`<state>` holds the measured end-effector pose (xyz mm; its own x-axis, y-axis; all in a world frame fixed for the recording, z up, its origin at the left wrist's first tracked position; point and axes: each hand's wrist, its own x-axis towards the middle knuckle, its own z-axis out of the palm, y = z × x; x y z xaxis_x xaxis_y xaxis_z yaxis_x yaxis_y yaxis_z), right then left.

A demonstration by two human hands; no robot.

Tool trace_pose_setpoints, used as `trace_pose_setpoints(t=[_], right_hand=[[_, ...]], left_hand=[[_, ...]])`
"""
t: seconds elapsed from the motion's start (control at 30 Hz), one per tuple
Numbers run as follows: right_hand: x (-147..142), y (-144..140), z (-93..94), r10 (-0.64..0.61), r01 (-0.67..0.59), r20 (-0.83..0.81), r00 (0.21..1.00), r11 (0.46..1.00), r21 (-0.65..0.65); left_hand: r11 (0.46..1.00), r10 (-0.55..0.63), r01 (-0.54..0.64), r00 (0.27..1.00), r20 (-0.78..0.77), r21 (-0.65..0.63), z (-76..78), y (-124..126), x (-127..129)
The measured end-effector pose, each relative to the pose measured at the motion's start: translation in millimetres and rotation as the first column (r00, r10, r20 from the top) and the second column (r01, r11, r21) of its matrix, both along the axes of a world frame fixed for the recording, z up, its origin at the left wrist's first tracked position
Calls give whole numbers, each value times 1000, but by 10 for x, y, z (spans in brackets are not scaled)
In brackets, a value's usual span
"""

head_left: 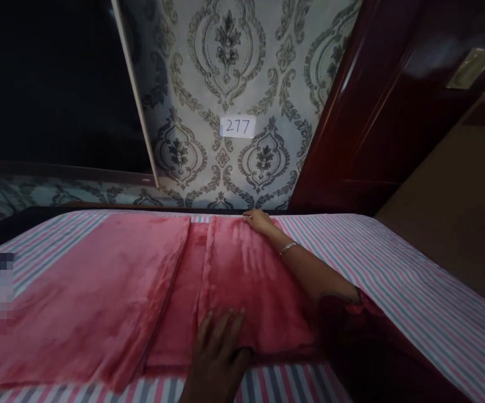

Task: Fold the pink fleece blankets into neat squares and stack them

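A plush pink-red blanket (263, 280) lies partly folded on a striped sheet. Its left section (99, 291) and right folded section are parted by a lower strip (179, 302) of the same cloth. My left hand (219, 341) rests on the near edge of the right section, fingers spread and pointing away from me. At the far edge of that section, my right hand (259, 221) reaches out with its fingers stretched to the left, touching the cloth. A thin bracelet is on the right wrist. Streaks run through the pile below my right hand.
The striped sheet (343, 252) extends to the right and left of the blanket. Behind stands a patterned wall with a paper label (238, 126) reading 277. A dark screen (57, 84) hangs at left; a dark red glossy panel (351, 123) and a brown board (456, 212) stand at right.
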<state>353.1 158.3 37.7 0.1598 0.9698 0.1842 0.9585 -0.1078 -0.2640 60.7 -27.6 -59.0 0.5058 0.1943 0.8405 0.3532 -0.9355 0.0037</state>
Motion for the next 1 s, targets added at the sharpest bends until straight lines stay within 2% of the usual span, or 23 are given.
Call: trace_pose_setpoints(t=[0.1, 0.2, 0.37, 0.5, 0.6, 0.7, 0.83, 0.93, 1.0], right_hand=[[10, 78, -64, 11, -12, -18, 1000, 998, -59], [30, 187, -136, -13, 11, -31, 999, 998, -60], [44, 313, -213, -27, 26, -25, 999, 998, -66], [13, 260, -164, -1, 0, -14, 1000, 996, -85], [-3, 91, -69, 10, -10, 0, 1000, 997, -73], [-33, -306, 15, 119, -119, 27, 992, 993, -16], [-151, -1266, 55, 371, -371, -12, 928, 928, 27], [-268, -2105, -13, 429, -425, -112, 896, 903, 59], [-318, -2576, -123, 402, -393, -123, 907, 915, 92]], left_hand=[[999, 2, -1, 1000, 13, -52, 64, -52, -12], [996, -14, 11, 999, -32, -86, 125, -85, -25], [991, -69, 58, 993, -91, -123, 117, -70, -54], [991, -74, 62, 993, -96, -121, 97, -58, -73], [995, -48, 35, 989, -140, -96, 131, -55, -106], [997, -6, -11, 977, -214, -75, 175, -38, -145], [998, 30, -43, 962, -272, -39, 219, 2, -151], [1000, 14, -21, 966, -257, -22, 256, 18, -128], [1000, 4, -10, 969, -248, -23, 280, 18, -117]])
